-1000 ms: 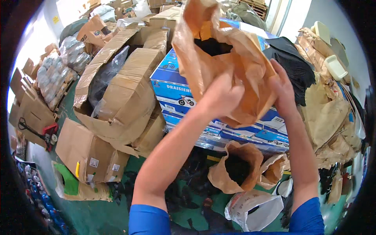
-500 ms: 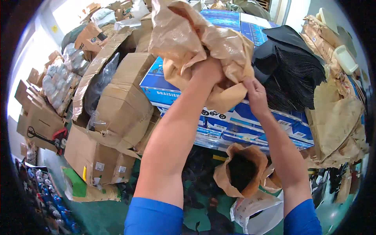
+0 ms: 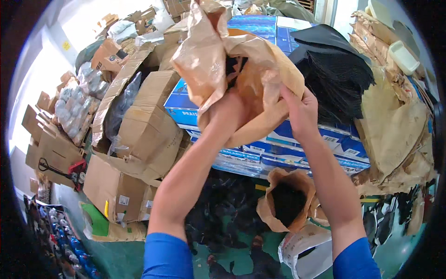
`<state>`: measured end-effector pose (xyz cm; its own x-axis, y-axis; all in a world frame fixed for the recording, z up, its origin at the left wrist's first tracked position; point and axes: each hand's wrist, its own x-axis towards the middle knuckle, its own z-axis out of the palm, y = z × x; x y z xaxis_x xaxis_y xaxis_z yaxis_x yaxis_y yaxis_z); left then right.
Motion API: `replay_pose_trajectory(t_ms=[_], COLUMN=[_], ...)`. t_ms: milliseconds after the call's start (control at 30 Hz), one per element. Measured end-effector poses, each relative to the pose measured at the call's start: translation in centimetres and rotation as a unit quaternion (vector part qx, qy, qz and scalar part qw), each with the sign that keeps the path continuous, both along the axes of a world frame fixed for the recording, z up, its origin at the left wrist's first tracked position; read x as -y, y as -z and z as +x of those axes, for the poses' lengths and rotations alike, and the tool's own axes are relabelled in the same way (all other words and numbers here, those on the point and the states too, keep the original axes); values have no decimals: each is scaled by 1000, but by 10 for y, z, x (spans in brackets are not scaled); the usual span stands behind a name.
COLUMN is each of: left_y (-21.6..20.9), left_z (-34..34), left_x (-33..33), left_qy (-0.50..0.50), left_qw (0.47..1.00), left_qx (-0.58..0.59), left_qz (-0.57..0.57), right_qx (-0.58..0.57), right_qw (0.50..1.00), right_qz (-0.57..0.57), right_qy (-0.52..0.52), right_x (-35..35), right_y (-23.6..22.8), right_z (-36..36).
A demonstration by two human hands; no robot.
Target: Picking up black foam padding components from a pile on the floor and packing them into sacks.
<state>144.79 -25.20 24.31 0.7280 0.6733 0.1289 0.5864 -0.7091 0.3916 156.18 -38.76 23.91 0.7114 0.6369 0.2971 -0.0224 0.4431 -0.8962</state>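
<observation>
A large brown paper bag (image 3: 200, 63) with a shiny lining is held up in front of me, its mouth gaping toward me. Into that mouth reaches my left hand (image 3: 227, 110); its fingers are hidden inside, beside something dark that I cannot make out. My right hand (image 3: 304, 111) pinches the bag's right rim between thumb and fingers. Behind the bag are stacked blue printed boxes (image 3: 283, 151). To the right of my right hand, a thick pile of black flexible sheets (image 3: 334, 79) lies on top of the boxes.
An upright paper bag (image 3: 267, 204) with dark contents stands on the floor below, beside a white sack (image 3: 302, 246). Opened cardboard cartons (image 3: 148, 116) crowd the left. Crumpled brown paper (image 3: 390, 130) hangs at the right. A pallet jack (image 3: 76, 172) shows at far left.
The bag's mouth has opened wider and faces me more. My left hand has shifted left and down within it. My right hand keeps hold of the rim.
</observation>
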Motion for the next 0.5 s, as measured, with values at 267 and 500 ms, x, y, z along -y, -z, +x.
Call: replay_pose_trajectory(t_ms=[267, 500], left_y=[1, -32], left_z=[-70, -54], left_x=[0, 19], left_qy=[-125, -100], left_qw=[932, 946], left_qx=[272, 252], left_qz=[-204, -179], right_qx=[-21, 25], right_qw=[999, 999], right_qz=[7, -20], right_qy=[-25, -38], right_x=[29, 46], right_y=[-7, 11], right_z=[-12, -2])
